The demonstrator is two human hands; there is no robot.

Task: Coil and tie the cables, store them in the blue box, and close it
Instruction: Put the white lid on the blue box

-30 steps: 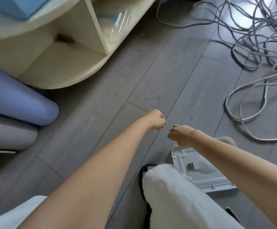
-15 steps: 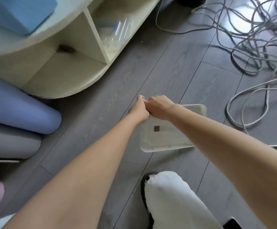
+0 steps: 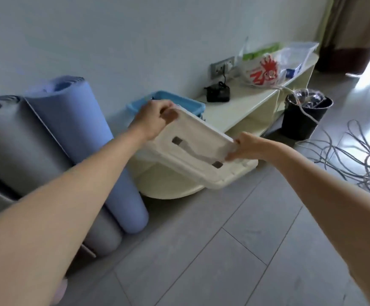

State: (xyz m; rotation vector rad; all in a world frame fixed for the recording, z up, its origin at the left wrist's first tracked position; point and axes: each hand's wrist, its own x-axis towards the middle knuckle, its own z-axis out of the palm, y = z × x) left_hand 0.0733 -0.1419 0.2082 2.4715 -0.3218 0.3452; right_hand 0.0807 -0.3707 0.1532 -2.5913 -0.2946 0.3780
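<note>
Left hand (image 3: 152, 119) grips far corner of translucent white lid (image 3: 192, 149); right hand (image 3: 247, 147) pinches its near right corner. Lid held tilted in air, in front of blue box (image 3: 180, 104) on cream shelf (image 3: 245, 104). Loose grey cables (image 3: 356, 155) on floor, right.

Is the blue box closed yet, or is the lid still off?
Still off. Left hand and right hand grip the translucent lid tilted in the air, in front of the blue box on the shelf.
</note>
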